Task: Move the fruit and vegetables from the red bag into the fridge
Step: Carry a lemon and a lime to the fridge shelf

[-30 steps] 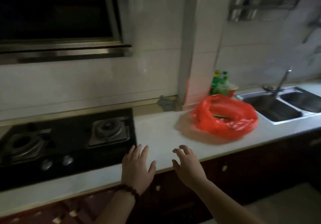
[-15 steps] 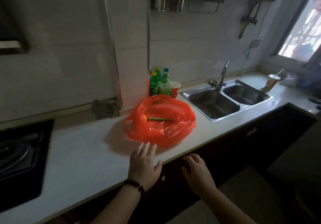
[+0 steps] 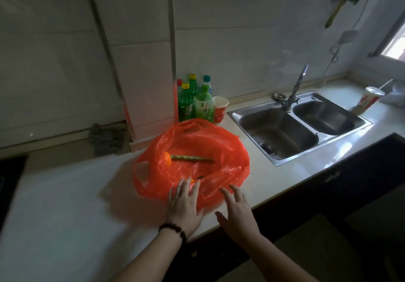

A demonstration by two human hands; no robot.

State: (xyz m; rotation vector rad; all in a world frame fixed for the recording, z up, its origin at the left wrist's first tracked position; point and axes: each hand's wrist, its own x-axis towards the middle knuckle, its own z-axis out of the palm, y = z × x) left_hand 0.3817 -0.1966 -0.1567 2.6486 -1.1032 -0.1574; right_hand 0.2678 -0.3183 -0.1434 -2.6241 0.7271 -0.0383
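Head view, looking down over a pale kitchen counter. Nearest: two bare forearms reaching forward, one beaded bracelet on the left wrist. Left hand laid with straight, spread fingers on the near rim of the red bag, gripping nothing. Right hand hovered just beside the bag's right edge, fingers spread and relaxed, also holding nothing; contact with the plastic could not be told. Both hands likely placed there to part the bag's mouth.

Next: one red plastic bag, slumped open on the counter near its front edge, mouth upward, probably left so for easy reach. Inside, showing: one long green vegetable lying flat, one orange fruit at its left end, and a small yellow and green glimpse by the left fingertips, too hidden to name. No fridge seen; nothing moved out yet, by the look.

Farther: five capped green bottles stood together against the wall, one red paper cup beside them. Left of these, one grey rag bunched at the wall. To the right, one steel sink with two basins and one tap. Far right, one lidded drink cup with a straw.
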